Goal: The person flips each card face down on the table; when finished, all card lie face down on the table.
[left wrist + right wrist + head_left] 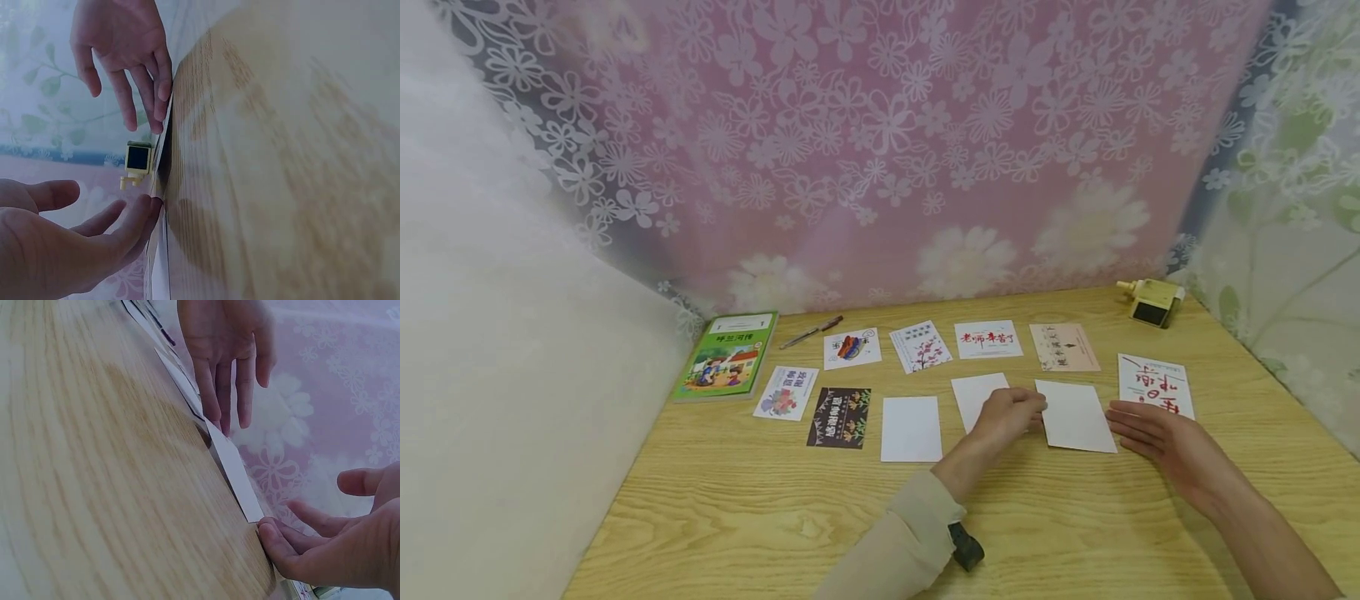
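A blank white card (1077, 417) lies on the wood-grain table between my two hands. My left hand (1000, 417) is at the card's left edge, its fingertips touching or very near it and partly over the neighbouring blank card (979, 398). At the right edge, my right hand (1180, 454) has its fingers extended, with the fingertips against the card. Both hands show in the wrist views, with the left hand (81, 240) and the right hand (344, 544) facing each other across the card (236, 475). Neither hand pinches it. A red-lettered card (1156, 383) lies behind the right hand.
A third blank card (912, 429) and a dark flowered card (839, 418) lie to the left. Several printed cards, including one with pink blossoms (921, 347), form a back row. A green book (727, 357), a pen (811, 332) and a small yellow device (1152, 302) stand or lie near the curtain.
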Motion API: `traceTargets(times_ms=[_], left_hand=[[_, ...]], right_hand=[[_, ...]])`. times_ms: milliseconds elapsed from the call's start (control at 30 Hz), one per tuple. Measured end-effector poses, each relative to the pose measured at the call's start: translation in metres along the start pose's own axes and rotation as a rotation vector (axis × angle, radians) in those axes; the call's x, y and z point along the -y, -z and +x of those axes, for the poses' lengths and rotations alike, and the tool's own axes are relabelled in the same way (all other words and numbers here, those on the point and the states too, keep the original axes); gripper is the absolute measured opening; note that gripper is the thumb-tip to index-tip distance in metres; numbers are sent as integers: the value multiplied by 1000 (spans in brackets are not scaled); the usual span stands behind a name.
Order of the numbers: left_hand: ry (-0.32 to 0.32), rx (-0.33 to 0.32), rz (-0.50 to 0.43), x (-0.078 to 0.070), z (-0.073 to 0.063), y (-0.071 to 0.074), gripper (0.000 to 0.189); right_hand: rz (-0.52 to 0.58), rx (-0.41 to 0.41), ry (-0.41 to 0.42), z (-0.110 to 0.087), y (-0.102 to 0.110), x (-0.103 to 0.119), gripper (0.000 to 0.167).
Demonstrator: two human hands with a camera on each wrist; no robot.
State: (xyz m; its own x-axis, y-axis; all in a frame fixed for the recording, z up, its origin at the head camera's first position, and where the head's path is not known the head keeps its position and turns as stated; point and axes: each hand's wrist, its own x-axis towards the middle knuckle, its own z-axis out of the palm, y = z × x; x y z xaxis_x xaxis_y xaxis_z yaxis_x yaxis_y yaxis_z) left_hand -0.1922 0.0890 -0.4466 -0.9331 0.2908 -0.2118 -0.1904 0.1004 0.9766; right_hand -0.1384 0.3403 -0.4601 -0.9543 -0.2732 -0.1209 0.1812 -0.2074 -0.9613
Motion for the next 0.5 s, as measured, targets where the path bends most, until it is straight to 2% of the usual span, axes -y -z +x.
traceTargets(times_ms=[300,400,500], left_hand=[[4,-20,107,-5,-5,-4,27],[3,-23,108,-9,-8,-8,27],[4,-13,78,-12,-9,-14,26]], right_hand=[[-69,33,-7,-2,1,0,42],[-60,67,-28,-2,3,3,42],[-16,134,-21,-2,7,7,46]])
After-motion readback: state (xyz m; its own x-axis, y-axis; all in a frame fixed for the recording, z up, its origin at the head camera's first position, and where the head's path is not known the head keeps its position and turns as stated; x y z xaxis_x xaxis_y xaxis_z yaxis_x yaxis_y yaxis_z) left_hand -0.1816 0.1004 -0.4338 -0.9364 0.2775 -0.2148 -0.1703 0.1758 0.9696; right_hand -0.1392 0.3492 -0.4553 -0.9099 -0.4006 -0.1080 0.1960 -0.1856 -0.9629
